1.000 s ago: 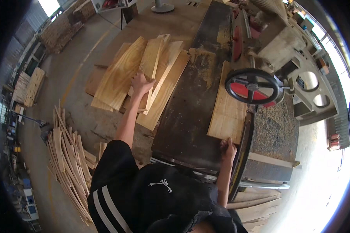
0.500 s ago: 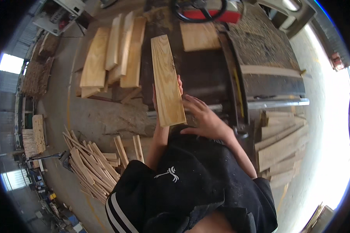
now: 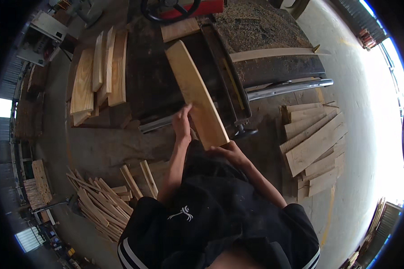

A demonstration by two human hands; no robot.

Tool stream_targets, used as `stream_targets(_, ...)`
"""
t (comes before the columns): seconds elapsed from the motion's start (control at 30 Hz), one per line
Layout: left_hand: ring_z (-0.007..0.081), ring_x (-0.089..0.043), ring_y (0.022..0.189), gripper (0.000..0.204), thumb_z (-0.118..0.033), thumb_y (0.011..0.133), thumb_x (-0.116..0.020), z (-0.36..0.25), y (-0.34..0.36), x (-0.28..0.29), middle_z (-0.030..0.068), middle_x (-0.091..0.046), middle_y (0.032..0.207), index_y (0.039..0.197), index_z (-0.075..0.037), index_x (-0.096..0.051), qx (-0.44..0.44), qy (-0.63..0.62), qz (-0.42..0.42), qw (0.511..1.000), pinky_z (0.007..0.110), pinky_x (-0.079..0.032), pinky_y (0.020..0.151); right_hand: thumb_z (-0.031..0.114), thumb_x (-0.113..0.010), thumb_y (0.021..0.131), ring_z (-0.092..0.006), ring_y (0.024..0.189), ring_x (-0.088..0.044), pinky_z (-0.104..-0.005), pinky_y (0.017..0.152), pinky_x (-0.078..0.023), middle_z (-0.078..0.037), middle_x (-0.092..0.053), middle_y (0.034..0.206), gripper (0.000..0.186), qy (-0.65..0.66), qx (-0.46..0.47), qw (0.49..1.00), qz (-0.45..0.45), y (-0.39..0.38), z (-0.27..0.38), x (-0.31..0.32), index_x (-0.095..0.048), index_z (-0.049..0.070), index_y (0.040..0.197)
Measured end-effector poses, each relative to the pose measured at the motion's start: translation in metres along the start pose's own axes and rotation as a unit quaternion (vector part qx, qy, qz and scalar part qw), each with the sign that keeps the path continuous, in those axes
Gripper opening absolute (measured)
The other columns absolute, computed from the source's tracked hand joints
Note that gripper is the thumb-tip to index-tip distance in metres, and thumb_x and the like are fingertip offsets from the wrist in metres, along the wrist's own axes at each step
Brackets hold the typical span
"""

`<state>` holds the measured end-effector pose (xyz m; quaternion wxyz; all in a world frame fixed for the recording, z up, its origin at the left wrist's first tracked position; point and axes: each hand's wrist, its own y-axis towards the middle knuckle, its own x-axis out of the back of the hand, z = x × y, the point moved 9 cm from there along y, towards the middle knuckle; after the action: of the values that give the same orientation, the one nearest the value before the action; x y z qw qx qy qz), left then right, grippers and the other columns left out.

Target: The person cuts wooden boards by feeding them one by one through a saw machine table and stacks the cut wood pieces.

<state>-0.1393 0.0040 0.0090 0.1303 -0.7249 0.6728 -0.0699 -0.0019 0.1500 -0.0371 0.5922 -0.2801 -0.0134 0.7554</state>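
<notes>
Between my two hands a pale wooden board (image 3: 196, 92) is held up in front of me, tilted, with its far end pointing away and a little to the left. Along its left edge my left hand (image 3: 182, 125) supports it, fingers partly hidden behind the wood. My right hand (image 3: 231, 153) grips the near end at the lower right corner, with some fingers out of sight. Beneath and beyond the board lies a dark machine table (image 3: 150, 85). On that table's far part rests another flat wooden piece (image 3: 180, 30).
Stacked boards (image 3: 83, 85) lie on the table's left. A black handwheel (image 3: 170, 9) stands at the back; a metal rail (image 3: 292, 89) runs along the right front. Thin strips (image 3: 101, 204) are heaped on the floor at left, flat planks (image 3: 314, 143) at right. Sawdust (image 3: 260, 27) covers the far right surface.
The board has turned, its near end swinging right and its face tilting. My right hand, earlier spread beside it, now grips the near end. The whole view has shifted rightward.
</notes>
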Motion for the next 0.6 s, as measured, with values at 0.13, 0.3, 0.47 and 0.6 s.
stream_targets(0.13, 0.0261, -0.053, 0.123, 0.043, -0.024, 0.092, -0.06, 0.009, 0.034, -0.03, 0.0191, -0.062, 0.127, 0.122, 0.007, -0.061, -0.155, 0.091, 0.081, 0.98, 0.033, -0.039, 0.105, 0.017, -0.064, 0.092, -0.0212, 0.095, -0.068, -0.0309, 0.083, -0.055, -0.016, -0.069, 0.103, 0.038, 0.184, -0.035, 0.982, -0.033, 0.021, -0.006, 0.013, -0.056, -0.006, 0.122)
stream_targets(0.3, 0.0307, -0.032, 0.139, 0.05, -0.028, 0.092, -0.062, -0.015, 0.07, -0.08, 0.0222, -0.057, 0.132, 0.127, 0.008, -0.056, -0.268, 0.173, 0.096, 0.943, 0.038, -0.029, 0.112, 0.028, -0.063, 0.094, -0.0226, 0.093, -0.068, -0.0333, 0.074, -0.057, -0.012, -0.068, 0.097, 0.041, 0.243, 0.021, 0.962, -0.125, 0.06, 0.01, 0.035, -0.059, -0.007, 0.117)
stream_targets(0.47, 0.0451, -0.041, 0.129, 0.038, -0.025, 0.09, -0.064, -0.038, 0.115, -0.081, 0.0253, -0.059, 0.121, 0.108, 0.008, -0.061, -0.318, 0.205, 0.086, 0.922, 0.044, -0.031, 0.111, 0.046, -0.068, 0.089, -0.0116, 0.068, -0.059, -0.0286, 0.057, -0.046, -0.004, -0.063, 0.078, 0.05, -0.025, -0.071, 0.953, -0.294, 0.088, 0.039, 0.054, -0.07, -0.003, 0.096)
stream_targets(0.6, 0.0459, -0.043, 0.127, 0.044, -0.03, 0.086, -0.069, -0.058, 0.143, -0.07, 0.0259, -0.059, 0.12, 0.108, 0.006, -0.061, -0.367, 0.278, 0.154, 0.874, 0.046, -0.035, 0.108, 0.05, -0.067, 0.089, -0.0087, 0.054, -0.052, -0.027, 0.05, -0.041, 0.001, -0.059, 0.064, 0.051, -0.139, -0.053, 0.922, -0.357, 0.103, 0.052, 0.075, -0.07, 0.0, 0.079)
